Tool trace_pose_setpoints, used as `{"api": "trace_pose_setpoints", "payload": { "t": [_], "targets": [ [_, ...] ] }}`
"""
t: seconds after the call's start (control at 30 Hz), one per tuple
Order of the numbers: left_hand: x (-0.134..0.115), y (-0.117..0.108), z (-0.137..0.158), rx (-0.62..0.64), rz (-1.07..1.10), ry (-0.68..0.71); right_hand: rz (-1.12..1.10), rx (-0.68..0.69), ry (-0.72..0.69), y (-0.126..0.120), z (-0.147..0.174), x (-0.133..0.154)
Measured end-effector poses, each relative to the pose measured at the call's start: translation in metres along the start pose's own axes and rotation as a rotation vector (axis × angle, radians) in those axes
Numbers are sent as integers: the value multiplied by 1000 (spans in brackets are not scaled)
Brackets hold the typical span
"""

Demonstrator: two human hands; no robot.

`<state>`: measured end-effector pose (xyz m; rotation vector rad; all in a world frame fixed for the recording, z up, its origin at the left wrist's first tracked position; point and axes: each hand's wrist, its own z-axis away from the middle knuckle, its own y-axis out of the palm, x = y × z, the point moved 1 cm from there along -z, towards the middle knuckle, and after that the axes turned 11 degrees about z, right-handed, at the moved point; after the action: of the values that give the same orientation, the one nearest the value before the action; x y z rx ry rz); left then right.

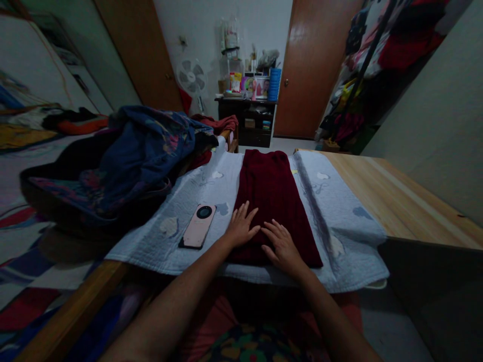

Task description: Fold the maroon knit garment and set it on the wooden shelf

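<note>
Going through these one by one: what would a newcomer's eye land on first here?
Probably the dark red cloth in the middle of the pale quilted cover, with the left hand and right hand spread on it. Left of it lies a pinkish phone; farther left rises a heap of blue floral fabric.

Dim light falls on a pale back wall [199, 25] with a brown left door [139, 45] and a brown right door [313, 60]. Between them, a white fan [192, 78] stands beside a low, dark cabinet [247, 139]. Clothes [411, 48] hang at right, above a wooden tabletop [400, 201].
</note>
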<state>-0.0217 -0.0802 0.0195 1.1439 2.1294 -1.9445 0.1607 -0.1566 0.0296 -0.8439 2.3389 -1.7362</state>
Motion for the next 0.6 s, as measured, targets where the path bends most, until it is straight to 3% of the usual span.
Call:
{"api": "trace_pose_setpoints", "payload": {
  "t": [0.13, 0.27, 0.6],
  "targets": [
    [-11, -7, 17, 72, 113, 166, -64, -59, 51, -2, 6, 2],
    [-17, -10, 24, 114, 173, 188, -110, -73, 81, -3, 16, 3],
    [-27, -16, 37, 75, 266, 333, -146, 86, 36, -18, 27, -7]
  ]
}}
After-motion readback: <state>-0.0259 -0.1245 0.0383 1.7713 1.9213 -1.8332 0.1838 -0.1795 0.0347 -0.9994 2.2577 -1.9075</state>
